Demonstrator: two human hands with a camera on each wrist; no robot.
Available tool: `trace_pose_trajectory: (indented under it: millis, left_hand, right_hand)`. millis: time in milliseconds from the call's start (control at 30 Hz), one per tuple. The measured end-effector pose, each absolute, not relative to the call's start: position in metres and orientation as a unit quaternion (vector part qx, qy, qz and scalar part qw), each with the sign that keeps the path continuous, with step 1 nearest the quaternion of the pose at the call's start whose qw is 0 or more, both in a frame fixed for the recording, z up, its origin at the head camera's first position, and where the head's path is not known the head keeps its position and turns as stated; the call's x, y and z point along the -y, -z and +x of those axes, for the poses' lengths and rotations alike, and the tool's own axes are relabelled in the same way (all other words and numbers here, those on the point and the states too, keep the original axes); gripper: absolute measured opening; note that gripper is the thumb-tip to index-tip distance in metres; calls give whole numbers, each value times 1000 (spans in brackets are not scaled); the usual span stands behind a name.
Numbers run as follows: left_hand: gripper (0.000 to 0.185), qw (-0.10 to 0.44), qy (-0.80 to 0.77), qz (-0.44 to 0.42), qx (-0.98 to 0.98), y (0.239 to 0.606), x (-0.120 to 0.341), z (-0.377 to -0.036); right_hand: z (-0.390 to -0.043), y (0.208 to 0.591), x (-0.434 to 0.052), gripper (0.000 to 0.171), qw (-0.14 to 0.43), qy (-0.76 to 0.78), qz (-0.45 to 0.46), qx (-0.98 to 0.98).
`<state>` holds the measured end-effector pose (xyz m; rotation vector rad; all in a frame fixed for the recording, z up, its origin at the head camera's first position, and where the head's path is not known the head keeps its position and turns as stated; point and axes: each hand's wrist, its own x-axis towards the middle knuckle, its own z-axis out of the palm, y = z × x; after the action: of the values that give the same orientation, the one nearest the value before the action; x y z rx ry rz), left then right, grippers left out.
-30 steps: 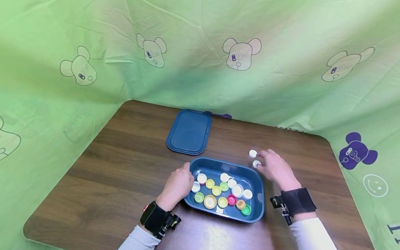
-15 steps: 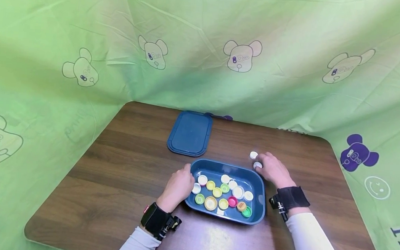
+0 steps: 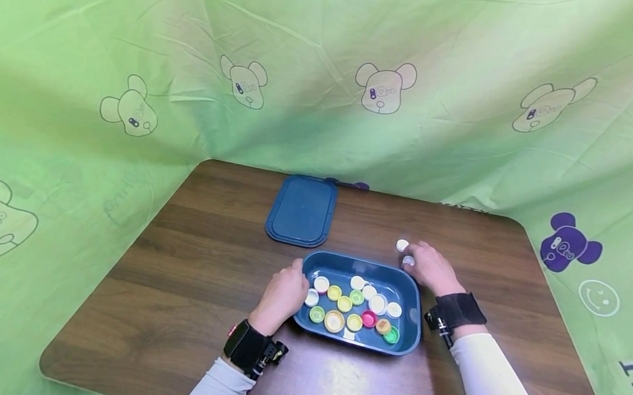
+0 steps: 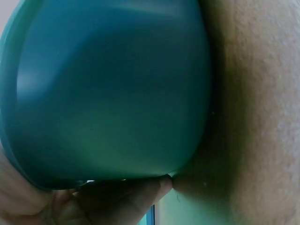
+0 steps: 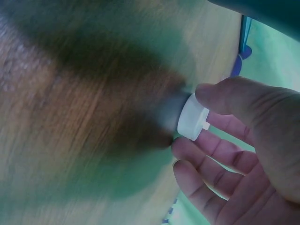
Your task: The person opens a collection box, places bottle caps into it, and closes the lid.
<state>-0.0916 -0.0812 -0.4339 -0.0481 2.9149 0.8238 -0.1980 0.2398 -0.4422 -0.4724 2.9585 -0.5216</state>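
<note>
At the left end of a blue plastic box [image 3: 412, 324], my left hand [image 3: 280, 295] grips the rim. In the left wrist view the box wall [image 4: 117, 93] fills much of the picture, with fingers [image 4: 126, 201] along it. Several bottle caps lie in the box, among them a red cap [image 3: 369, 318], an orange-rimmed cap [image 3: 334, 321] and a green cap [image 3: 391, 335]. Just beyond the box's right end, my right hand [image 3: 433, 270] pinches a white bottle cap [image 5: 192, 117] between thumb and fingers, at the tabletop. Another white cap [image 3: 402, 245] lies right behind it.
A blue lid [image 3: 302, 210] lies flat on the wooden table [image 3: 181, 274] behind the box. Green cloth [image 3: 314, 52] printed with bear heads hangs around the back and sides of the table.
My right hand has shifted slightly left and closed in on the nearer white cap. My left hand stays at the box rim. The head view has shifted slightly.
</note>
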Motion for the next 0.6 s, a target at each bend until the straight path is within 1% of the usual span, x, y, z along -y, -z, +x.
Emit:
trace_pose_trajectory:
  millis: [100, 233, 400, 600]
  left_hand:
    - [39, 58, -271, -16, -961, 434, 82, -92]
    - [38, 55, -271, -12, -961, 433, 81, -92]
    - [37, 47, -273, -6, -961, 433, 82, -91]
    - [39, 49, -272, -4, -961, 434, 83, -92]
  right_hand:
    - [-198, 440, -239, 20, 53, 166, -153, -973]
    - [-195, 435, -239, 25, 54, 161, -146, -975]
    - [-191, 424, -239, 30, 38, 154, -151, -976]
    - [-183, 406, -237, 32, 19, 142, -157, -977]
